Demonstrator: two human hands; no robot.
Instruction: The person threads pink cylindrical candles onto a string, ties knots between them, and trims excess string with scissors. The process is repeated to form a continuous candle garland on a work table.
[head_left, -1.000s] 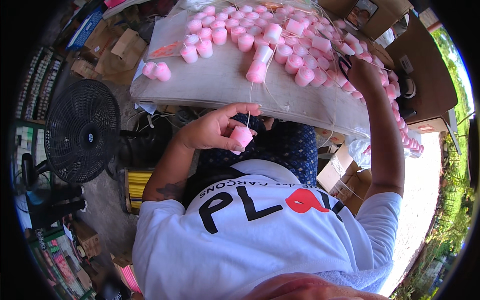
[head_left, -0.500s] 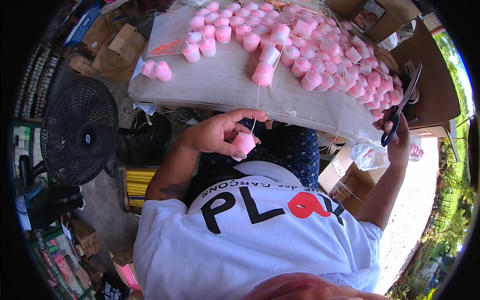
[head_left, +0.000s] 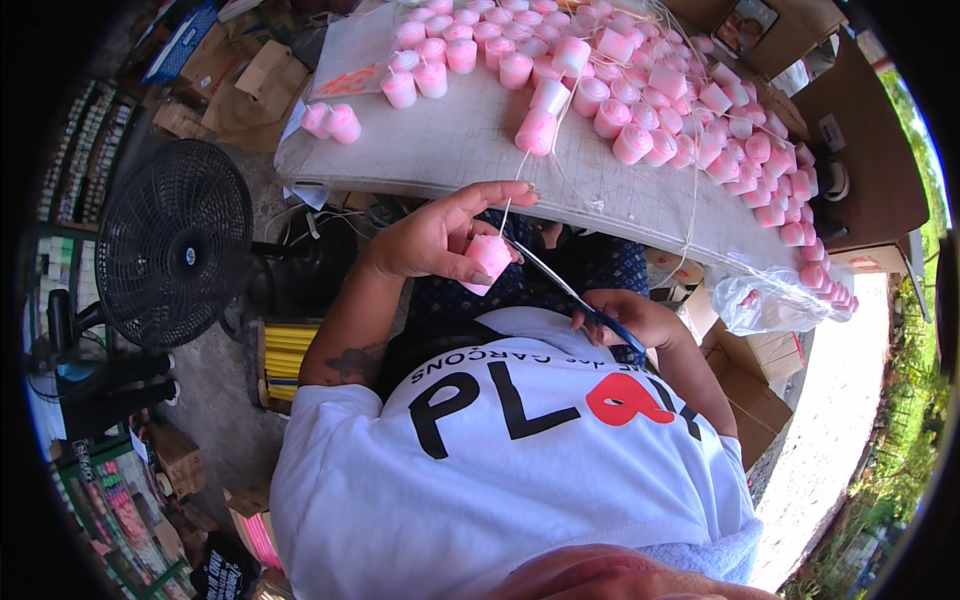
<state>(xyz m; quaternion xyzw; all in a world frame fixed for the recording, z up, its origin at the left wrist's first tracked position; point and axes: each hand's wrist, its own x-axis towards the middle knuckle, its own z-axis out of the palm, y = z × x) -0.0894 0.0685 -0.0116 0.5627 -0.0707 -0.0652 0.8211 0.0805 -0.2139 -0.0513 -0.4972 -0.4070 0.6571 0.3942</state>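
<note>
My left hand (head_left: 432, 238) holds a small pink cup-shaped candle (head_left: 487, 260) in front of my chest, just below the board's near edge. A thin white string (head_left: 512, 192) runs up from it to another pink candle (head_left: 536, 131) on the grey board (head_left: 440, 150). My right hand (head_left: 625, 318) grips blue-handled scissors (head_left: 570, 293), whose blades point up-left and meet the string right at the held candle. Several more pink candles (head_left: 690, 110) crowd the board's far side.
A black floor fan (head_left: 172, 245) stands to my left. Cardboard boxes (head_left: 745, 395) sit at my right and beyond the board. A clear plastic bag (head_left: 765, 300) hangs off the board's right end. Two loose candles (head_left: 332, 121) lie at its left end.
My right hand has come back from the board's far right with the scissors, down to my chest. The blades now reach the candle in my left hand, which stayed put.
</note>
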